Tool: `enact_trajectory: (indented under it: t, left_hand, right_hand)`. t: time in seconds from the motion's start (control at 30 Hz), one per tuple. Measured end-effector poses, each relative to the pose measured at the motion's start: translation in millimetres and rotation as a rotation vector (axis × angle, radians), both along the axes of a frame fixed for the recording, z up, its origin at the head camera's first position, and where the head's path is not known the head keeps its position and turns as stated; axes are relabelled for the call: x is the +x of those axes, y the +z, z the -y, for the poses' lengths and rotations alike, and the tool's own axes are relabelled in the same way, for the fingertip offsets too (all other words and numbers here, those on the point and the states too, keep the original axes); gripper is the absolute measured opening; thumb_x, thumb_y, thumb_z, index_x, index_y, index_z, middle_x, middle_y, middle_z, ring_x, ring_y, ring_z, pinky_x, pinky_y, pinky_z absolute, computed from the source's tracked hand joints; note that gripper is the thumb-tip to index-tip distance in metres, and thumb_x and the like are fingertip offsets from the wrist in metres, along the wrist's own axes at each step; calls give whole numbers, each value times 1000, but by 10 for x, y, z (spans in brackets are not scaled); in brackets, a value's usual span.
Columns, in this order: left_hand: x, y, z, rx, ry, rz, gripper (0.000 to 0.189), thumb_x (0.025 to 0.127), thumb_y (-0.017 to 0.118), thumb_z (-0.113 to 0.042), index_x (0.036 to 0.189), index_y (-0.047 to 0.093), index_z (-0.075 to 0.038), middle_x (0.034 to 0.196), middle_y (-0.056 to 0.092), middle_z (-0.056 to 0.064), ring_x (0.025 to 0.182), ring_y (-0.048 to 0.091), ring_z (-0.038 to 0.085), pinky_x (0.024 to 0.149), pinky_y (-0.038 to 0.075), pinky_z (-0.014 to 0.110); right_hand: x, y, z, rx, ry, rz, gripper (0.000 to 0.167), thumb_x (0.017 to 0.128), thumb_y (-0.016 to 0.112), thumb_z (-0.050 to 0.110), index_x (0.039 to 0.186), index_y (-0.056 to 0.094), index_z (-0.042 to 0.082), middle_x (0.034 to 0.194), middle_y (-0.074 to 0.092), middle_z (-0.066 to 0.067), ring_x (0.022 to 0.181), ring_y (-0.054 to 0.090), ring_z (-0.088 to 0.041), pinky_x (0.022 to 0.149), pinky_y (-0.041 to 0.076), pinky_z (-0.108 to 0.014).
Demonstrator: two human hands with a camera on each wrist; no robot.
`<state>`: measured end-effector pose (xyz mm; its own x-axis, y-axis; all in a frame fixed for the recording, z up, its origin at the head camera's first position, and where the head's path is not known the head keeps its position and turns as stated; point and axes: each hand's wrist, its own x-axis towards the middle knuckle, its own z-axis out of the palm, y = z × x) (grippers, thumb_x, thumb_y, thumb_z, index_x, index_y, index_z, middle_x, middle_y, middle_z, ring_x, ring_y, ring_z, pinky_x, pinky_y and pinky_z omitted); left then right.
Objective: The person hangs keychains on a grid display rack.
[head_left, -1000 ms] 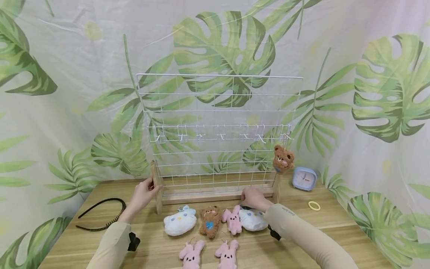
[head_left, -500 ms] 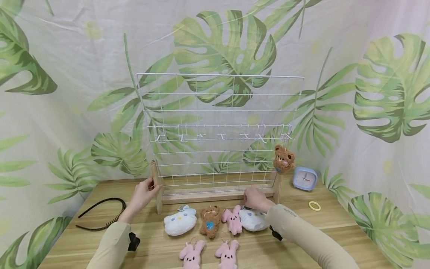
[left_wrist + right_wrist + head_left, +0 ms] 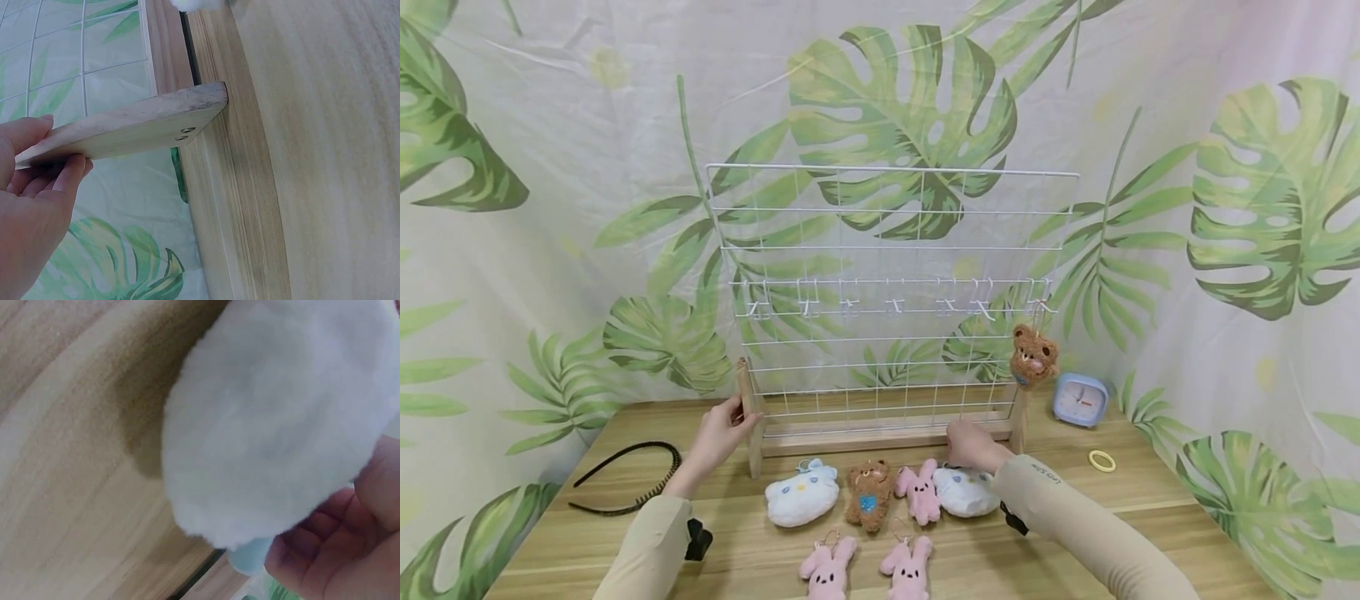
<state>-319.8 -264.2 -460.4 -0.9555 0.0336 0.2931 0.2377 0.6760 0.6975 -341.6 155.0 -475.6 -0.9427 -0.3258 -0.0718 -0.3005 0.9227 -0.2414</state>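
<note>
My left hand (image 3: 722,433) grips the wooden side post (image 3: 144,122) of a white wire grid rack (image 3: 880,337), thumb on one face and fingers on the other. At the rack's right foot, my right hand (image 3: 973,446) has curled fingers at the top edge of a white cat plush keychain (image 3: 966,492), which lies on the table. A pale blue bow (image 3: 250,556) shows beside those fingers in the right wrist view; the exact pinch point is hidden. Left of this plush lie a pink rabbit plush (image 3: 922,493), a brown bear plush (image 3: 869,496) and another white cat plush (image 3: 802,493).
Two more pink rabbit plushes (image 3: 908,571) lie nearer the front. A brown bear plush (image 3: 1033,357) hangs from the rightmost of several hooks (image 3: 893,306). A blue clock (image 3: 1080,400) and yellow ring (image 3: 1102,460) are at the right, a black headband (image 3: 662,492) at the left.
My right hand has shifted slightly to the right at the top of the white cat plush. The left hand keeps its grip on the post.
</note>
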Motion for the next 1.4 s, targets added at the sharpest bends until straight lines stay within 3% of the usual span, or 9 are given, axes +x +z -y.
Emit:
enact_trajectory:
  t: [0.23,0.33,0.47,0.6,0.83,1.1,1.4]
  left_hand:
    - [5,-14,-23,19,-13,14,19,98,63,-14,89,53,-1,86,66,14,77,58,13,61,48,20]
    - [-4,-16,-24,20,-10,9,18,98,63,-14,90,55,0,91,68,16,81,61,15,63,50,20]
    - [-14,-15,-20,19,-10,4,19,98,63,-15,90,54,0,89,68,15,78,60,14,62,49,20]
    - [-20,-18,-9,16,-15,7,23,98,63,-17,87,51,-1,81,62,11,70,53,10,58,45,22]
    - [-27,-6,12,14,-4,-2,22,98,62,-17,89,53,0,80,62,11,69,51,7,57,44,21]
    - [-6,16,14,14,-8,6,22,98,62,-17,88,51,-1,76,57,8,65,47,8,55,41,22]
    - [-11,-1,7,11,-5,16,21,98,63,-16,89,51,-1,81,61,10,71,52,11,58,45,22]
  right_hand:
    - [54,35,-75,-78,12,76,43,80,72,1,56,38,15,52,29,5,48,25,-10,48,23,-24]
    - [75,91,-121,-118,27,95,39,80,71,1,56,43,14,50,33,6,47,28,-9,48,25,-23]
    - [94,194,-191,-165,73,60,24,80,73,3,65,57,10,58,48,4,53,40,-10,52,33,-22]
    - [123,296,-272,-214,129,-6,15,81,73,3,75,60,9,66,54,2,57,44,-7,54,36,-20]
    - [255,562,-372,-316,223,-236,10,77,64,-6,82,66,2,68,63,-3,60,49,-2,56,42,-17]
    - [397,831,-444,-342,262,-434,8,83,70,-4,83,72,4,74,70,-4,65,60,-6,58,50,-17]
    - [516,1250,-465,-453,261,-832,13,80,75,-9,88,69,0,80,69,-9,68,65,-16,61,56,-23]
